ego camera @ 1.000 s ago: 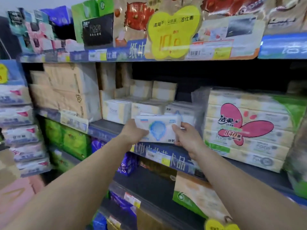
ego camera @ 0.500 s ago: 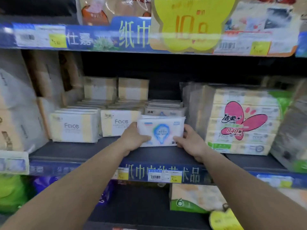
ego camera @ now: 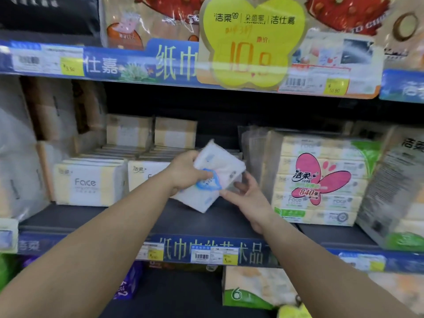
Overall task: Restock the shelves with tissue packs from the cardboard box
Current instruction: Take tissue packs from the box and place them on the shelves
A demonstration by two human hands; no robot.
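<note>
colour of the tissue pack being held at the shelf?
White soft tissue pack with a light-blue emblem on its front, gripped by the left hand; seen in the head view.

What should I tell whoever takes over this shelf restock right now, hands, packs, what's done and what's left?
Left hand: grips the white tissue pack at its left end, pack tilted over the middle shelf.
Right hand: fingers loosely under the pack's lower right edge; whether it really grips is unclear.
Pack location: in the gap between the Face packs on the left and the big bundle with the pink butterfly on the right.
Done: pack brought to the shelf.
Left: set it flat in that gap and let go, then fetch more. The cardboard box is out of view.
</note>
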